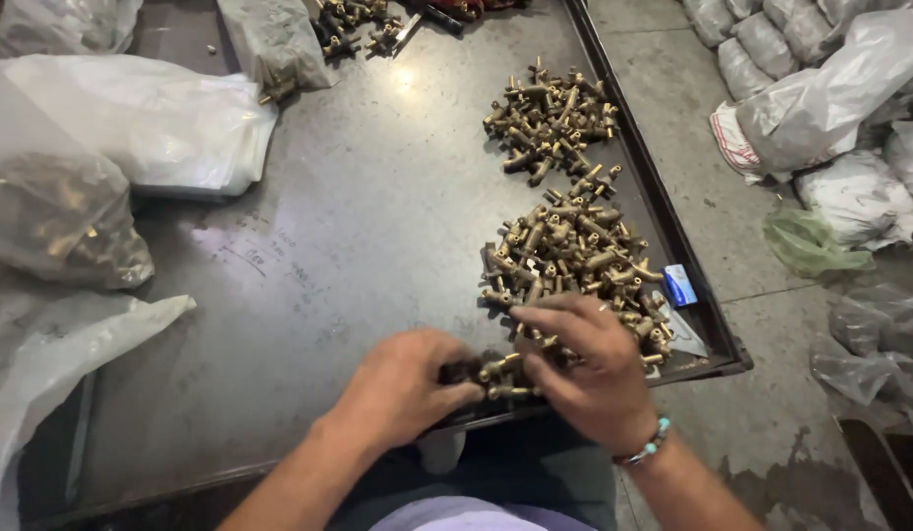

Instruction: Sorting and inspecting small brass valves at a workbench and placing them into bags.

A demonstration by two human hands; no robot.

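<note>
Brass fitting (505,369) lies crosswise btwn both hands, left hand (402,383) curled on its left end, right hand (584,369) pinching its right end (big fittings pile (574,261) just beyond right fingers).

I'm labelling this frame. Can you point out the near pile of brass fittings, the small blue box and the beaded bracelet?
near pile (574,251), head view, middle of the heap.
blue box (680,284), head view, its top face.
bracelet (649,444), head view, beads on the right wrist.
</note>
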